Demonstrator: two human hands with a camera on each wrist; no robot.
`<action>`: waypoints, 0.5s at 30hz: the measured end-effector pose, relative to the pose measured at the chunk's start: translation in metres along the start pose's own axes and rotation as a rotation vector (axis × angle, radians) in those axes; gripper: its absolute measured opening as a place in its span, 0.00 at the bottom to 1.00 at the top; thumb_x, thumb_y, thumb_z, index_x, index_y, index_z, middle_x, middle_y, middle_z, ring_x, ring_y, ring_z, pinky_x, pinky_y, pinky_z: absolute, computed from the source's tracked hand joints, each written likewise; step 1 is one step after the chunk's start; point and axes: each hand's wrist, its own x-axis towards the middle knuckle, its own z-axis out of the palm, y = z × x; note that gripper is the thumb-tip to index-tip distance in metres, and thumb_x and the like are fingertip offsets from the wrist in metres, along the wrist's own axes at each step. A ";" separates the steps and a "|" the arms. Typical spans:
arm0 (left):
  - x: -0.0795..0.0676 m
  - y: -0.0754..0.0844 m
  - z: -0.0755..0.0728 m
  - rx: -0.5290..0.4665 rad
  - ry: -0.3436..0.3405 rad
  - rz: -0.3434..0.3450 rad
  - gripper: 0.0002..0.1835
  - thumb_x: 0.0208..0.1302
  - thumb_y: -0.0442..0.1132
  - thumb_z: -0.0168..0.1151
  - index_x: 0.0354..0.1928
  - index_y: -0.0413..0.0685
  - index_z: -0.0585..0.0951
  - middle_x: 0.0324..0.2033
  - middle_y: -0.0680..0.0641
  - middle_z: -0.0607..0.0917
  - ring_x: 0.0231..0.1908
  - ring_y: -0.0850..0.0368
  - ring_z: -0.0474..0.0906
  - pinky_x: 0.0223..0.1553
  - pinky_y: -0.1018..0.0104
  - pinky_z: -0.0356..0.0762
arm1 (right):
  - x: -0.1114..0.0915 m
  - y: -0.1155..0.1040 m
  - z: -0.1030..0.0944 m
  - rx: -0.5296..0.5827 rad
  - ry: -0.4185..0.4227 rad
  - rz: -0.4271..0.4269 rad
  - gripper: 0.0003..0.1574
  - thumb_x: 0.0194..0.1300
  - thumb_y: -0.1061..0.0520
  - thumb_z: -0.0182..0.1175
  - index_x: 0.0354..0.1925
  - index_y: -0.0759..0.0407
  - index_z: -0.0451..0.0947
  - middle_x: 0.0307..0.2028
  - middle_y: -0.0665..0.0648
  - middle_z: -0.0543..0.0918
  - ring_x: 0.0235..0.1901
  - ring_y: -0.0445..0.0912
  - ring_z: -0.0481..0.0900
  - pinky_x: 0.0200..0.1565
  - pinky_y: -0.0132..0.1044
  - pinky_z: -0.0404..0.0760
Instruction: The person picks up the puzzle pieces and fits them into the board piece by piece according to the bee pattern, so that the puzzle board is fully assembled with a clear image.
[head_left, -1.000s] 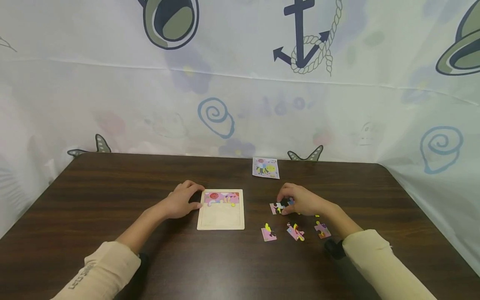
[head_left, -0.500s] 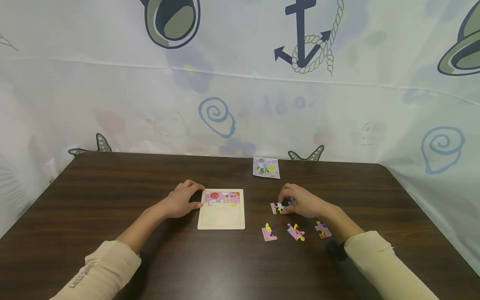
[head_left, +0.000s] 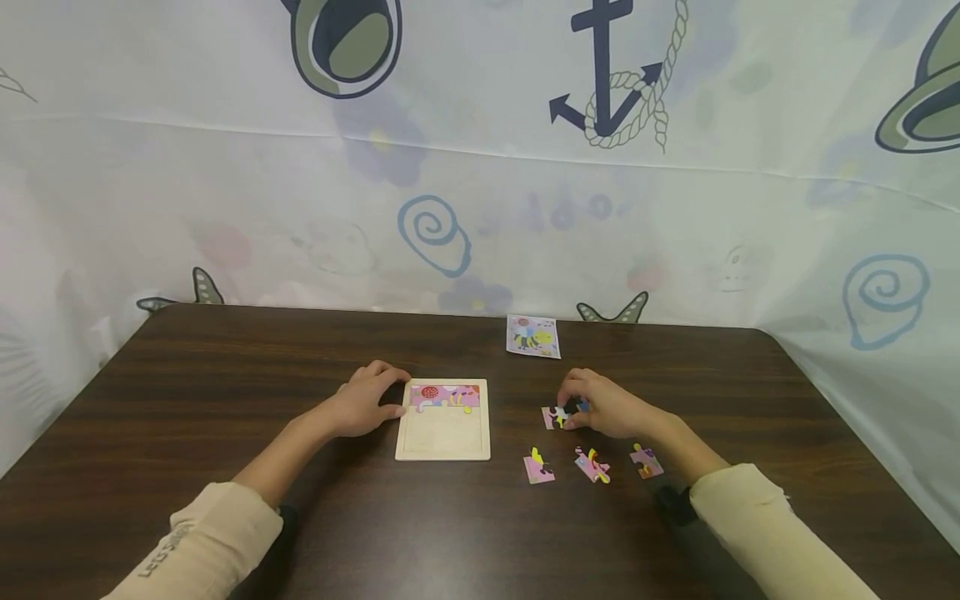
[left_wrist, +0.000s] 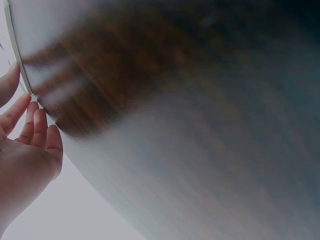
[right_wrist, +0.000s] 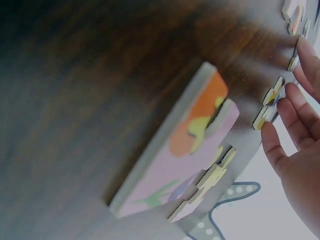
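Observation:
In the head view, a square wooden puzzle tray (head_left: 442, 437) lies on the table with a pink strip of fitted pieces (head_left: 450, 395) along its top. My left hand (head_left: 362, 400) steadies its left side, thumb on the edge and a fingertip at the upper left corner; the left wrist view shows these fingers (left_wrist: 40, 127) fairly straight. To the right, thumb and forefinger of my right hand (head_left: 609, 403) pinch a pink, white and black puzzle piece (head_left: 553, 418) low over the table. A bluish piece (head_left: 582, 406) is partly hidden under that hand.
Loose pieces lie nearer me: a pink and yellow one (head_left: 538, 468), a multicoloured one (head_left: 592, 465) and a purplish one (head_left: 647, 461). A bee picture card (head_left: 532, 337) lies at the table's back edge, before a printed curtain (head_left: 480, 225). More pieces (right_wrist: 215, 172) show in the right wrist view.

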 end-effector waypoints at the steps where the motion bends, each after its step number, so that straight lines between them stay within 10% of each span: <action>1: 0.000 0.000 0.000 0.000 -0.001 0.001 0.25 0.62 0.37 0.59 0.59 0.38 0.68 0.54 0.35 0.67 0.55 0.36 0.60 0.49 0.35 0.58 | 0.000 0.000 0.000 0.000 0.000 0.000 0.12 0.53 0.61 0.67 0.37 0.59 0.77 0.39 0.53 0.73 0.40 0.49 0.70 0.44 0.44 0.71; 15: 0.000 0.001 -0.001 -0.003 0.000 0.001 0.24 0.61 0.37 0.59 0.58 0.37 0.68 0.53 0.35 0.67 0.54 0.36 0.60 0.50 0.36 0.58 | -0.001 -0.002 -0.004 0.003 -0.024 0.029 0.11 0.55 0.59 0.65 0.37 0.60 0.75 0.38 0.52 0.74 0.39 0.49 0.71 0.43 0.43 0.71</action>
